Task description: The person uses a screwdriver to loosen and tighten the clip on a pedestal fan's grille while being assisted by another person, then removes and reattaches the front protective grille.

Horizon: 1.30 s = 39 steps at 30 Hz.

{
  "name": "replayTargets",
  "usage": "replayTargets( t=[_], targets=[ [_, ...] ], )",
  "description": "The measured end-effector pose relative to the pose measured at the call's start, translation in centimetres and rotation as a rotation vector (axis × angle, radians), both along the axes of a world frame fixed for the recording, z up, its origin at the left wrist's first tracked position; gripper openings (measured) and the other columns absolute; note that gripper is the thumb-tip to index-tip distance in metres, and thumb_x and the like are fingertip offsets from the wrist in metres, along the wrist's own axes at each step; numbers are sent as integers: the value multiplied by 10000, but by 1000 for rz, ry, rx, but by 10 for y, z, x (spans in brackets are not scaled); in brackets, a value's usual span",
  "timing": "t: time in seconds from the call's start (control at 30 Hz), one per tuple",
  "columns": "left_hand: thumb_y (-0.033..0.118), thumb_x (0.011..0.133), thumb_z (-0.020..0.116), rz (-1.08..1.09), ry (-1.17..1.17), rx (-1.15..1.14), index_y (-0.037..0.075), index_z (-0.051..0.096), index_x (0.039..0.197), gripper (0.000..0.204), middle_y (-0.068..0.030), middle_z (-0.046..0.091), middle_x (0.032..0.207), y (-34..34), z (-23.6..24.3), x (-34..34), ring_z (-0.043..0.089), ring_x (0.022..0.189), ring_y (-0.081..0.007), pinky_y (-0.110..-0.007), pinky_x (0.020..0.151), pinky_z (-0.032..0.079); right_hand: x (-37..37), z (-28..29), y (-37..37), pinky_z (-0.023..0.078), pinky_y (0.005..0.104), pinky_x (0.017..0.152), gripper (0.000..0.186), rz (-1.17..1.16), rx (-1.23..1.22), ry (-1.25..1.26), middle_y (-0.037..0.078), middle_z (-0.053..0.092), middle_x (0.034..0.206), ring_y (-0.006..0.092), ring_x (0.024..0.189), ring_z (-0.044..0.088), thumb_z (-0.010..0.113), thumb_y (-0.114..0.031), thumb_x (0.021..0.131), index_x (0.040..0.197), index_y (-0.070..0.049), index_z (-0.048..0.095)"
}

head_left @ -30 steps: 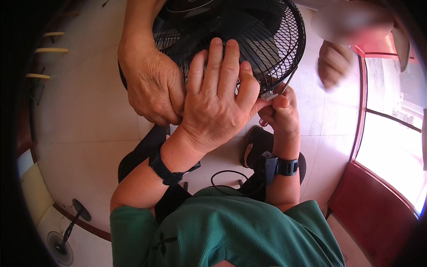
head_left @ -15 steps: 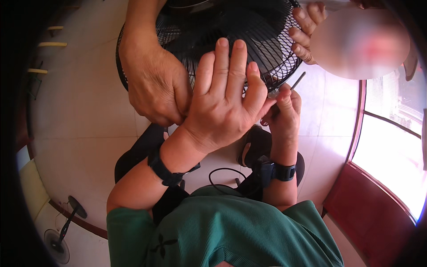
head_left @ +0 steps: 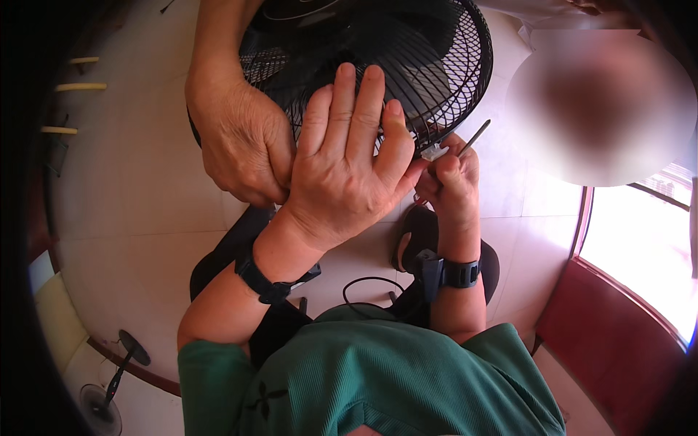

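A black fan with a round mesh grille [head_left: 454, 80] is in front of me, its rim tilted toward my hands. My left hand [head_left: 342, 160] lies over the grille's near side, fingers stretched out, thumb reaching toward the rim. At the near right rim sits a small whitish clip [head_left: 435, 152], between my left thumb and my right hand. My right hand [head_left: 454, 182] is closed around a screwdriver [head_left: 475, 137], whose thin metal shaft points up and to the right; its handle is hidden. Another person's hand [head_left: 243, 145] is closed at the fan's left side, beside my left hand.
At the right, another person's blurred head [head_left: 600, 105] is close to the fan. A dark cable [head_left: 367, 279] loops between my legs. Yellow-edged stools [head_left: 81, 86] stand far left, a smaller fan [head_left: 102, 407] lower left. A red panel [head_left: 618, 341] is below the window at right.
The other person's hand on the fan's right rim has left it, and that person's head has moved lower. My hands, the clip and the other hand have shifted slightly left.
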<state>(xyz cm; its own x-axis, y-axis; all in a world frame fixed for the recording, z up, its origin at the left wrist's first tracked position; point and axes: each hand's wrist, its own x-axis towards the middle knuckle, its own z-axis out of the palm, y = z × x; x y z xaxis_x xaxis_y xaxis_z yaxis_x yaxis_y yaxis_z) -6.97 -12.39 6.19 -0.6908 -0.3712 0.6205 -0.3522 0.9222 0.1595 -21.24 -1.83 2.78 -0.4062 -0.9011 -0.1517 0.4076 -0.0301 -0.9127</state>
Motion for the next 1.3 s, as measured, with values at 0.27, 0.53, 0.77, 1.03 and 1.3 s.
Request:
replayTargets(
  t=[0.27, 0.53, 0.77, 1.03, 1.3],
  targets=[
    [305, 767, 716, -7, -18, 35, -61, 473, 1219, 630, -323, 492, 1286, 3, 2, -11, 468, 1205, -488, -531, 991, 373, -2, 1, -1, 303, 198, 338, 549, -37, 54, -15, -9, 435, 522, 54, 380, 364, 665, -488, 854, 907, 31, 493],
    [311, 778, 707, -14, -36, 33, -67, 481, 1206, 614, -326, 475, 1304, 5, 1, -15, 455, 1221, -489, -538, 1008, 362, -6, -8, 4, 324, 186, 339, 552, -35, 57, -18, 3, 494, 569, 44, 395, 383, 594, -532, 881, 1012, -3, 503],
    [316, 784, 700, -24, -32, 43, -67, 483, 1208, 611, -326, 475, 1306, 3, 0, -16, 454, 1222, -491, -538, 1006, 366, -9, -12, 5, 360, 196, 340, 569, -29, 32, -12, 12, 502, 573, 61, 391, 406, 599, -532, 876, 1053, 1, 505],
    [291, 750, 727, -16, -9, 55, -69, 494, 1194, 617, -325, 489, 1291, 4, 2, -15, 473, 1203, -491, -537, 998, 378, -5, -2, -3, 324, 204, 338, 655, -98, 88, 6, 38, 532, 595, 63, 392, 410, 710, -532, 791, 1026, 48, 516],
    [251, 710, 737, 15, -34, -11, -78, 490, 1197, 637, -313, 507, 1274, -1, -5, -16, 492, 1186, -484, -531, 1009, 384, -4, -3, -6, 323, 202, 338, 557, -92, 92, -17, 8, 469, 570, 64, 407, 399, 651, -505, 855, 980, 7, 471]
  ],
)
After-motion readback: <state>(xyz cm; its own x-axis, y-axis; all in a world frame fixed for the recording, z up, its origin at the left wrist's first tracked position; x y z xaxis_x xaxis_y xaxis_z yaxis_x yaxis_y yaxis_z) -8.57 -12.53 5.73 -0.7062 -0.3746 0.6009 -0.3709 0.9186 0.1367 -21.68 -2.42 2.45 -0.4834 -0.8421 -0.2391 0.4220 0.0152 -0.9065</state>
